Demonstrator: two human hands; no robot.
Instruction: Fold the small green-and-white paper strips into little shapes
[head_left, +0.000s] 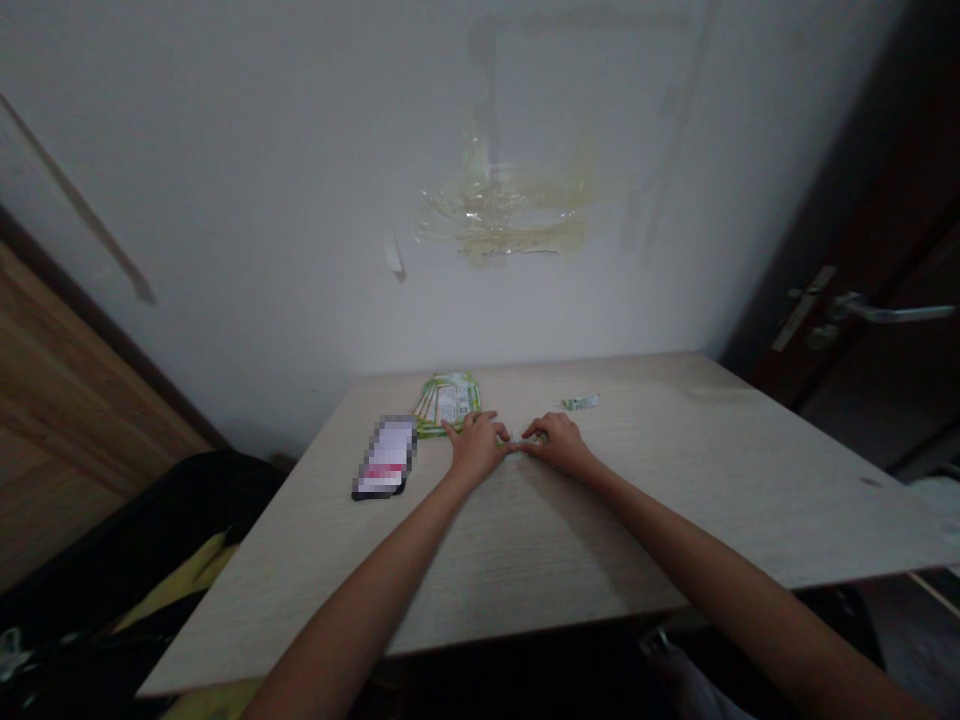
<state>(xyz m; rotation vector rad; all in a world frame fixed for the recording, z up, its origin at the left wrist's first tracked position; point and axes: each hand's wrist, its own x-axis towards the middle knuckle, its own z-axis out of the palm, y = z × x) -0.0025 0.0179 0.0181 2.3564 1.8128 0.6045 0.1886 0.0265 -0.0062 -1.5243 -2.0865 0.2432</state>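
To the right of the phone (386, 455), our left hand (480, 445) and our right hand (556, 442) face each other on the worktop (652, 500), thumb and fingers of each pinched on a small pale strip (517, 453), too small for us to make out in detail. That strip lies between them, well to the phone's right. Just beyond the phone and to its right, we see a fanned stack of green packets (454, 397); whether our left thumb touches them, we cannot tell. Much farther right of the phone lies a green-and-white scrap (580, 403).
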